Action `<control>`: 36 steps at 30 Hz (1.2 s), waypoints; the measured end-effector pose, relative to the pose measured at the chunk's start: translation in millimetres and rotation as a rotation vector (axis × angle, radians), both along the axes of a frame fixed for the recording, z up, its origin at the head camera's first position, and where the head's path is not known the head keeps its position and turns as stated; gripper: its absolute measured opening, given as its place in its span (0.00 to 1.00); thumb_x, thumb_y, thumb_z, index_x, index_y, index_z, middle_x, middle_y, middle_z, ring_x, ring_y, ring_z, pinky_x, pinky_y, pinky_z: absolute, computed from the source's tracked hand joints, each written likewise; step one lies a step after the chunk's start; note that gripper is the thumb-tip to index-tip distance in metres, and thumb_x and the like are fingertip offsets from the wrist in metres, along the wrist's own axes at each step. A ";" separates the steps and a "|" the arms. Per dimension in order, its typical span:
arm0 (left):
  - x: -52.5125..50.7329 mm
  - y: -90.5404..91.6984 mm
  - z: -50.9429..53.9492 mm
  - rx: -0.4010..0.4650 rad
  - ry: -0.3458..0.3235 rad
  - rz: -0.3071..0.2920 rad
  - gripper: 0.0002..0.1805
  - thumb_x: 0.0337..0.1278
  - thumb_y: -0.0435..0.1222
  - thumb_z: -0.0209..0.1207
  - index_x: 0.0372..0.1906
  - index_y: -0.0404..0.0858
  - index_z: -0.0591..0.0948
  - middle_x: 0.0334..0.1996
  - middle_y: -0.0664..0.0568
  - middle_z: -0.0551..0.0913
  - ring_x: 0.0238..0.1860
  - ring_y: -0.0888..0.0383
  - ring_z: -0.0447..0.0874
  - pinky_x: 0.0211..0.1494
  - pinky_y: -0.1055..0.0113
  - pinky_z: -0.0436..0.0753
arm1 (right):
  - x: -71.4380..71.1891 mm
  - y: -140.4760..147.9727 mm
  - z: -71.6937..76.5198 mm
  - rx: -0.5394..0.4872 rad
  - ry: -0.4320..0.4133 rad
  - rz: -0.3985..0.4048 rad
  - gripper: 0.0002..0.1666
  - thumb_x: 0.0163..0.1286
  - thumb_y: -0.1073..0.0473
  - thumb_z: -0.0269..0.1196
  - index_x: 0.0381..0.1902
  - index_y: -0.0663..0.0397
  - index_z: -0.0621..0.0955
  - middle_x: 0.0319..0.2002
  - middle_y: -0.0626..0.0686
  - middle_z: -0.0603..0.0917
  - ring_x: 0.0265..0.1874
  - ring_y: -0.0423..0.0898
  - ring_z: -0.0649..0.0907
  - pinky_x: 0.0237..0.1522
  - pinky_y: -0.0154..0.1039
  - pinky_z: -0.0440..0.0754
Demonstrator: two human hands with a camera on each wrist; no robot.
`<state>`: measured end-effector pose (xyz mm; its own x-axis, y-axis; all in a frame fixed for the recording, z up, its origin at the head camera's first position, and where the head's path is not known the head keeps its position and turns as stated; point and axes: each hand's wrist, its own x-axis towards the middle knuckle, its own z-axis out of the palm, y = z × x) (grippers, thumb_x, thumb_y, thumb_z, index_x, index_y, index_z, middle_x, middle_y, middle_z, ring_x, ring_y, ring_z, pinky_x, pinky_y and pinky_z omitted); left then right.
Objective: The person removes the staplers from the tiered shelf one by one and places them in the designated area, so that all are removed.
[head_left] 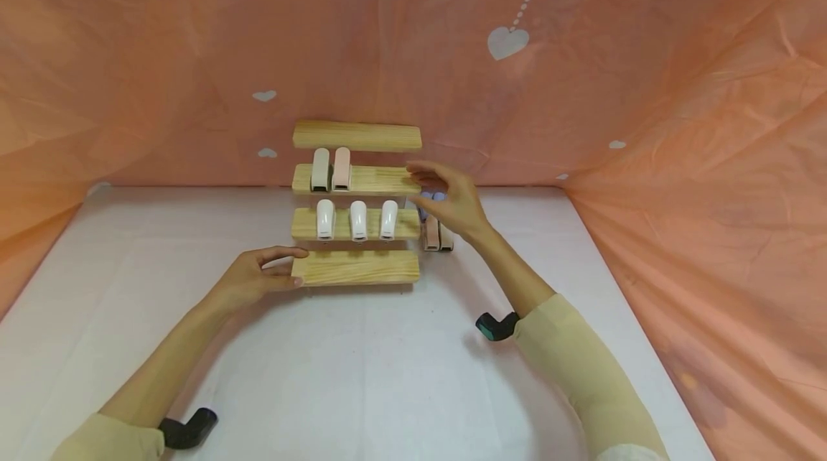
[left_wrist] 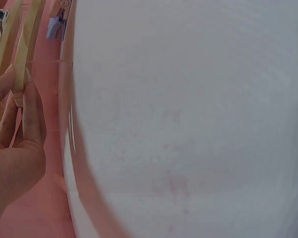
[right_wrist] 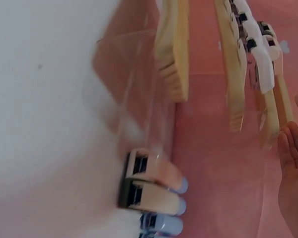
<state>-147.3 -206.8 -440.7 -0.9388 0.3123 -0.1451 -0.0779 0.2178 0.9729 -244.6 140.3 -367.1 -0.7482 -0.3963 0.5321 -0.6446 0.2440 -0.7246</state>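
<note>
Pink cloth point(head_left: 388, 52) hangs behind a white surface point(head_left: 362, 368), where, towards twelve o'clock, stands a wooden rack point(head_left: 358, 268) of four planks. To me it looks stiff and fairly light; its staplers seem loose and liable to slide, so I'd hold it level by the plank ends. Three white staplers point(head_left: 358, 220) line one tier, a pale stapler point(head_left: 320, 168) and a pink stapler point(head_left: 342, 168) the next up. At the rack's eight o'clock, the left hand point(head_left: 248, 278) pinches the lowest plank's end; at three, the right hand's point(head_left: 457, 204) fingers meet an upper plank's end, gripping or not I can't tell. More staplers point(head_left: 431, 235) sit at four.
</note>
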 end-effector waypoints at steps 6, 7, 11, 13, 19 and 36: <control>0.4 -1.2 0.0 -0.031 -0.001 0.003 0.32 0.55 0.37 0.71 0.64 0.31 0.75 0.70 0.37 0.68 0.66 0.40 0.71 0.53 0.72 0.80 | -4.0 -13.5 6.6 0.003 0.001 0.047 0.30 0.59 0.72 0.71 0.61 0.64 0.78 0.55 0.64 0.82 0.54 0.53 0.82 0.58 0.39 0.79; 0.4 -1.3 0.0 -0.034 0.000 0.002 0.32 0.55 0.37 0.71 0.64 0.31 0.75 0.70 0.37 0.67 0.66 0.39 0.71 0.53 0.72 0.80 | -4.1 -16.1 8.3 0.003 -0.006 0.057 0.30 0.59 0.72 0.71 0.61 0.65 0.78 0.55 0.65 0.81 0.54 0.55 0.82 0.58 0.39 0.79; 0.5 -1.7 0.5 -0.028 0.001 0.001 0.32 0.55 0.36 0.71 0.64 0.30 0.75 0.71 0.37 0.66 0.66 0.39 0.71 0.52 0.72 0.80 | -5.5 -27.0 12.8 -0.004 -0.054 0.078 0.32 0.58 0.74 0.71 0.61 0.68 0.77 0.55 0.69 0.80 0.55 0.60 0.81 0.60 0.42 0.78; 0.5 -1.4 0.5 -0.007 0.001 -0.003 0.32 0.56 0.35 0.70 0.64 0.29 0.74 0.70 0.36 0.67 0.65 0.39 0.72 0.52 0.72 0.81 | -6.2 -32.3 14.3 -0.007 -0.084 0.086 0.32 0.57 0.76 0.71 0.61 0.71 0.76 0.55 0.71 0.79 0.55 0.63 0.80 0.60 0.46 0.78; 2.5 -2.1 0.1 -0.025 0.008 -0.007 0.32 0.56 0.36 0.70 0.64 0.30 0.75 0.71 0.36 0.65 0.65 0.38 0.71 0.53 0.72 0.80 | -7.3 -45.2 18.2 0.064 -0.152 0.068 0.35 0.59 0.73 0.71 0.64 0.70 0.74 0.57 0.68 0.79 0.56 0.60 0.80 0.61 0.44 0.77; 8.1 -5.0 0.3 -0.062 0.005 -0.007 0.32 0.57 0.37 0.70 0.65 0.32 0.75 0.72 0.37 0.64 0.66 0.38 0.70 0.54 0.72 0.78 | -16.6 -80.6 23.4 0.196 -0.192 0.114 0.43 0.60 0.58 0.74 0.71 0.56 0.69 0.64 0.54 0.77 0.60 0.44 0.78 0.61 0.31 0.74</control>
